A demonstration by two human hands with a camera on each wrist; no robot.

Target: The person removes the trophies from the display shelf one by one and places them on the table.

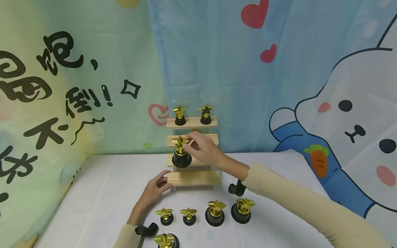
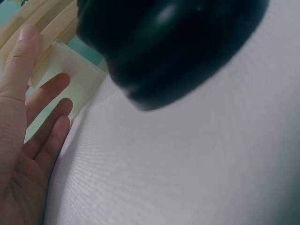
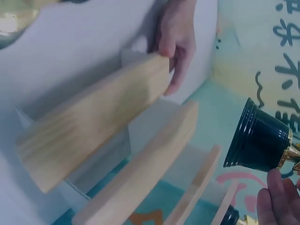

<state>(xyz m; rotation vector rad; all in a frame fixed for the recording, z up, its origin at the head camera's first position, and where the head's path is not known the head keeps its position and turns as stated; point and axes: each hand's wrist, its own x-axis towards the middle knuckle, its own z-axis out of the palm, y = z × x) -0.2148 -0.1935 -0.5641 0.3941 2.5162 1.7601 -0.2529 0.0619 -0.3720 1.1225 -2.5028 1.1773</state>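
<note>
My right hand [image 1: 203, 148] pinches a gold star trophy [image 1: 181, 156] with a black base by its upper part. The trophy is upright in front of the middle steps of a wooden tiered display stand [image 1: 193, 178]. In the right wrist view, its black base [image 3: 258, 136] is in the air, apart from the planks. My left hand [image 1: 155, 187] rests against the left end of the lowest plank. In the left wrist view, the thumb [image 2: 21, 61] lies by the wood and the other fingers are loosely extended beside the clear side support [image 2: 79, 70].
Two small star trophies [image 1: 206, 115] stand on the top plank. Before the stand, several more trophies [image 1: 214, 215] stand on the white-covered table [image 1: 102, 193], and another trophy [image 1: 167, 241] is cut off by the lower frame edge. Behind hangs a printed curtain [image 1: 217, 69].
</note>
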